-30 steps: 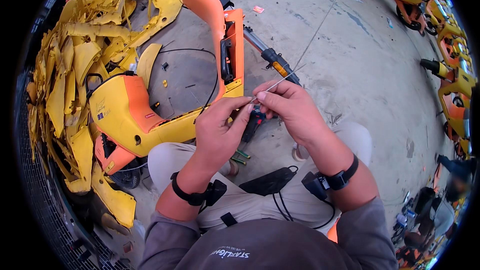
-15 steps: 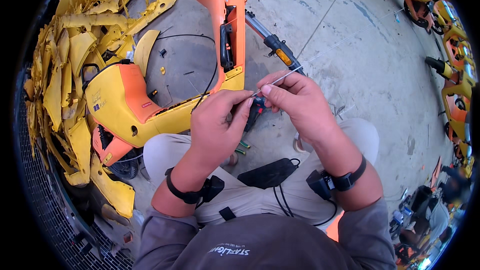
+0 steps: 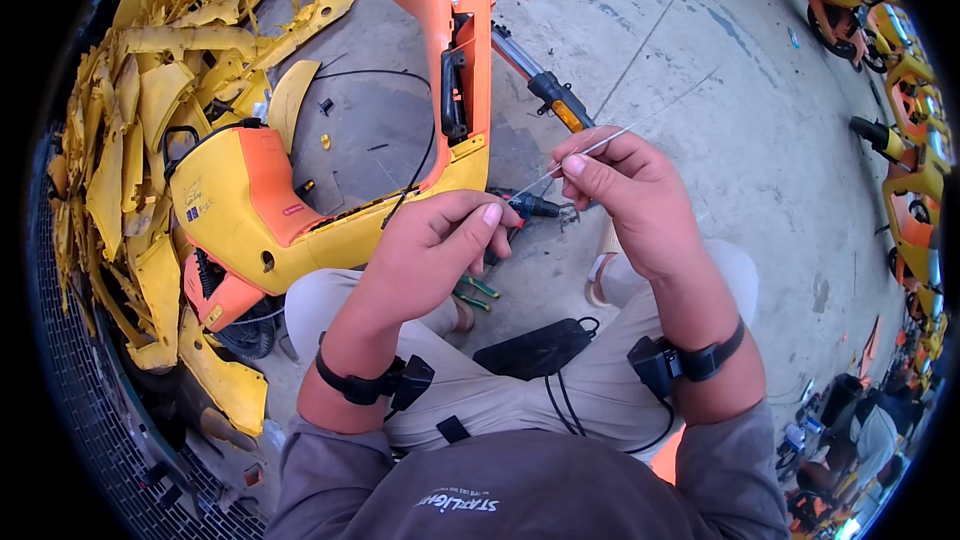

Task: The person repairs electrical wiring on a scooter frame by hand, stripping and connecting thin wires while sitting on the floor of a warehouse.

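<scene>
A thin, pale wire runs between my two hands, and its free length slants up to the far right. My right hand pinches it between thumb and fingertips. Lower and to the left, my left hand has thumb and forefinger closed at the wire's other end; the very tip is hidden by the fingers. Below the hands, on the floor, lies a dark power drill with a blue and red body. Green-handled pliers lie near my left foot.
A yellow and orange scooter body lies on its side at left, its orange front panel standing ahead. Broken yellow panels are heaped behind it. Several scooters line the right edge. A black pouch rests on my lap.
My hands have moved apart, the right up and rightward, the left slightly down and leftward. More wire shows between them, and the drill and pliers are more exposed.
</scene>
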Demonstrator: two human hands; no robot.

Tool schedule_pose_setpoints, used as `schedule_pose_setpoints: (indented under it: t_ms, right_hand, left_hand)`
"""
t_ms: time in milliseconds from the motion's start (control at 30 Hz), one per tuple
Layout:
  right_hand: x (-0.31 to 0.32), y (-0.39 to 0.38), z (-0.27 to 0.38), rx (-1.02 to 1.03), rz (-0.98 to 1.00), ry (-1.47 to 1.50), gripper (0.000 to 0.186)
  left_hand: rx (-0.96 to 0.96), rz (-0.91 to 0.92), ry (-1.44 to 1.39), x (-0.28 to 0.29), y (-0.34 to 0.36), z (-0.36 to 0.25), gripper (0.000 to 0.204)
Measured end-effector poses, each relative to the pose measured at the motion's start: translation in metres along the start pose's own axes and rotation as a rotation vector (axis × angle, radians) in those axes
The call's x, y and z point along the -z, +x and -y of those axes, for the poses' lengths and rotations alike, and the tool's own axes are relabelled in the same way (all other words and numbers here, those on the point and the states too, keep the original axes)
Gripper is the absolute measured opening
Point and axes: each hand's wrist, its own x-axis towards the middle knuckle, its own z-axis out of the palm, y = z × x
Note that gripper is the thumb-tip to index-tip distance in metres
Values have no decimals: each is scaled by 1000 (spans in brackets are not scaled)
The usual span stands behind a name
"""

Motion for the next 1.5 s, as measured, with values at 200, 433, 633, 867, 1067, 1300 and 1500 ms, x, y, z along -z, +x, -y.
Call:
schedule_pose_setpoints:
  t_ms: [200, 433, 633, 867, 1067, 1300, 1500]
  right_hand:
    - [-4, 1, -6, -84, -42, 45, 18]
    - [-13, 2, -14, -116, 28, 50, 21]
    - [-10, 3, -8, -72, 30, 56, 21]
    - [3, 5, -4, -43, -37, 34, 22]
    - [-7, 5, -8, -77, -46, 58, 17]
    - [-14, 3, -6, -80, -45, 17, 18]
    - [3, 5, -2, -2, -68, 28, 21]
  left_hand:
    - [-308, -316, 349, -16, 4, 9, 13]
    - [-755, -536, 794, -16, 9, 10, 14]
    - [-352, -398, 389, -15, 3, 0, 14]
    - [-134, -242, 154, -2, -3, -2, 16]
    - [-598, -458, 642, -11, 8, 6, 9]
    - [-645, -496, 672, -13, 11, 5, 9]
    - [-241, -316, 401, 1, 5, 4, 13]
